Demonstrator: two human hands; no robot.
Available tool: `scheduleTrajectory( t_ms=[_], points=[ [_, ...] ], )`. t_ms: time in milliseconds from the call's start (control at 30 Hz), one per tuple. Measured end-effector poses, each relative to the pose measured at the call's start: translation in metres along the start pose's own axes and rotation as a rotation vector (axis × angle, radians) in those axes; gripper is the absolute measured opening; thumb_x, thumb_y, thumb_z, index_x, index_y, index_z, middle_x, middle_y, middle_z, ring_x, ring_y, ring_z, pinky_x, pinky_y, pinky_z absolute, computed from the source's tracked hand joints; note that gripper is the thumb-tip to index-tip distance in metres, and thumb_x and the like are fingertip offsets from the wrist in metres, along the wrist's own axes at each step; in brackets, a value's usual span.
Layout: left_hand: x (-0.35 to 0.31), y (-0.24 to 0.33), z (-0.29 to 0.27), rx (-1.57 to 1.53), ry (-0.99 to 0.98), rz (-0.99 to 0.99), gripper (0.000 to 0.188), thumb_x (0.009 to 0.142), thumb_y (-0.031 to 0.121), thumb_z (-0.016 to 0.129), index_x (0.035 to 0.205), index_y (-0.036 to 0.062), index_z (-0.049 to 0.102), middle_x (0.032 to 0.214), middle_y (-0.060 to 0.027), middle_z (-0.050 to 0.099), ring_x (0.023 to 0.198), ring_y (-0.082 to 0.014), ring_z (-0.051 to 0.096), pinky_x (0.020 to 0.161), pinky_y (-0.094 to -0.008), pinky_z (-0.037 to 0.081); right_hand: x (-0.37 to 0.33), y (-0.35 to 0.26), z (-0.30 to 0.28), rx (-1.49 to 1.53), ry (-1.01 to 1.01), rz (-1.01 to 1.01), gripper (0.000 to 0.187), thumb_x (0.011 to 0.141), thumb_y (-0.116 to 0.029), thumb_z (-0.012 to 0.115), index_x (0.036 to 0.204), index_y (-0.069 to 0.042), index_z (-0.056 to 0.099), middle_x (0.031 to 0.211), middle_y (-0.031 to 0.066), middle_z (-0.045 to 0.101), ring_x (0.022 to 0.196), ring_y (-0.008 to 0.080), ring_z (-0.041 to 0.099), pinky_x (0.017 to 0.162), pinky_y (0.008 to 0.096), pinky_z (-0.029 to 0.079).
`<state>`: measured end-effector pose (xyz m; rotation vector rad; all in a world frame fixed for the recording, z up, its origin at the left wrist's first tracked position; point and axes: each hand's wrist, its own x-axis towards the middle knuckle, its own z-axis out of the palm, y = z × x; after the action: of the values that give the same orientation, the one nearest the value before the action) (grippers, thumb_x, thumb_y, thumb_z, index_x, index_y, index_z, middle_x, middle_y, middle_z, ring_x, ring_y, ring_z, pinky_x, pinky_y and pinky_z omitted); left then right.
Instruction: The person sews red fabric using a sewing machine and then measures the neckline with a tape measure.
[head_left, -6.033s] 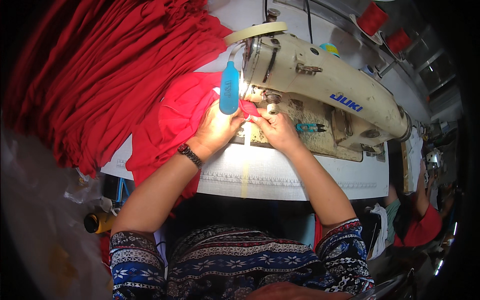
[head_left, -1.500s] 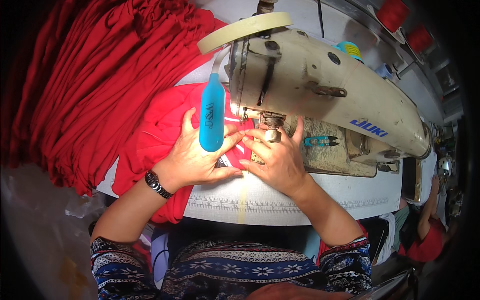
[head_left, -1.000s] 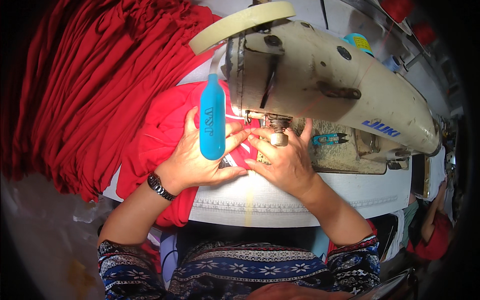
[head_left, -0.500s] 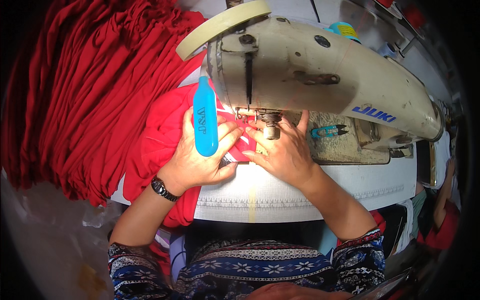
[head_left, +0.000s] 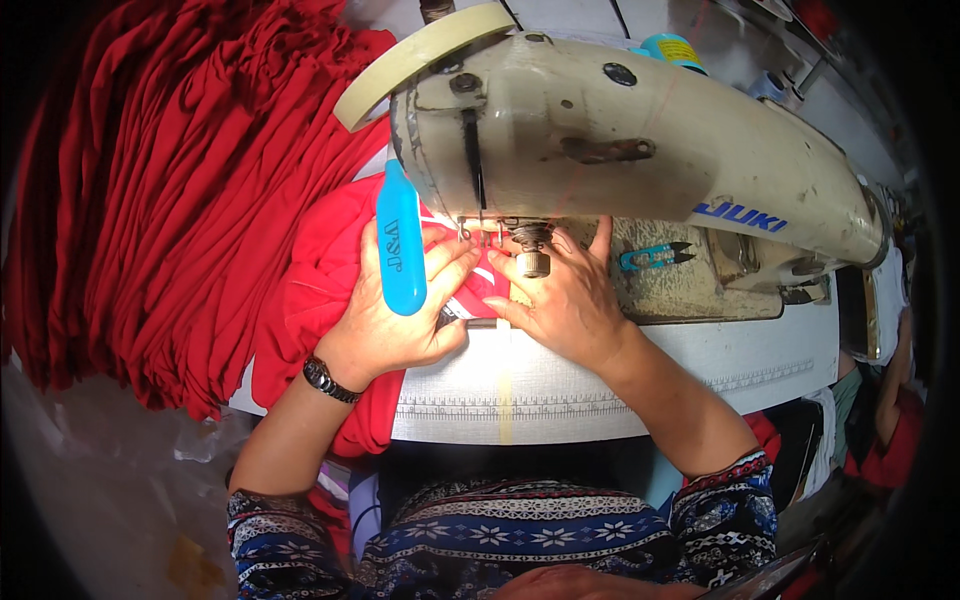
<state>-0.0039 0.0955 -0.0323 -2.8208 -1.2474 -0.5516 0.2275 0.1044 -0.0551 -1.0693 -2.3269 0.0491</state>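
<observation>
My left hand [head_left: 372, 328] lies on a red cloth piece [head_left: 318, 262] with white trim, its fingers stretched toward the needle area of a cream sewing machine [head_left: 630, 130]. Part of that hand is hidden behind a flat blue handle [head_left: 402, 250] hanging at the machine's head. On the other side of the presser foot [head_left: 485, 238], my right hand [head_left: 572, 300] rests with fingers spread, its index fingertip by the cloth's edge. The machine's round tension knob [head_left: 534, 262] covers some of these fingers. Neither hand grips the cloth; both press from above.
A big heap of gathered red fabric [head_left: 170, 190] fills the left side. Blue thread snips [head_left: 655, 257] lie on the machine bed right of my hand. A tape roll [head_left: 425, 60] leans on the machine head. A printed ruler strip [head_left: 560, 405] runs along the white table's front.
The whole view has shifted slightly, with the machine a little farther left. Both hands stay on the cloth beside the presser foot, in nearly the same pose.
</observation>
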Motion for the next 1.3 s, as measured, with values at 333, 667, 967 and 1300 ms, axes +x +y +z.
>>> scheduleTrajectory(
  t_ms=[333,667,967,1300],
  points=[
    [0.001,0.018,-0.019,0.056,-0.040,0.027,0.058,0.072,0.021,0.073,0.126,0.0016,0.063,0.123,-0.0150,0.062,0.117,-0.0355,0.056,0.105,-0.0479,0.046,-0.001,0.005,0.005,-0.007,0.060,-0.044,0.031,0.082,-0.039,0.074,0.101,-0.015,0.077,0.113,-0.0015,0.068,0.113,0.0190,0.059,0.110,0.0784,0.013],
    [-0.008,0.055,-0.014,0.086,0.029,-0.064,0.023,0.072,0.017,0.077,0.091,0.0122,0.066,0.084,-0.0053,0.057,0.087,-0.0260,0.059,0.093,-0.0478,0.041,-0.004,0.003,-0.004,0.131,-0.002,-0.114,0.028,0.081,-0.020,0.073,0.109,-0.015,0.076,0.110,-0.0011,0.072,0.109,0.0176,0.063,0.116,0.0706,0.016],
    [0.009,0.017,0.014,-0.779,0.278,-0.471,0.016,0.088,0.002,0.065,0.103,0.0011,0.062,0.090,-0.0092,0.062,0.080,-0.0217,0.061,0.072,-0.0344,0.049,0.022,0.021,0.024,0.347,0.123,0.091,0.018,0.090,-0.025,0.066,0.079,-0.011,0.071,0.074,0.0096,0.069,0.080,0.0320,0.066,0.085,0.0529,0.041],
    [0.019,-0.010,0.036,-0.821,0.273,-0.337,0.019,0.090,-0.002,0.061,0.108,0.0026,0.058,0.094,-0.0065,0.063,0.084,-0.0145,0.060,0.073,-0.0302,0.049,0.021,0.023,0.035,0.265,0.188,0.080,0.019,0.092,-0.028,0.065,0.083,-0.014,0.071,0.079,0.0090,0.070,0.087,0.0289,0.066,0.088,0.0514,0.040]
  ],
)
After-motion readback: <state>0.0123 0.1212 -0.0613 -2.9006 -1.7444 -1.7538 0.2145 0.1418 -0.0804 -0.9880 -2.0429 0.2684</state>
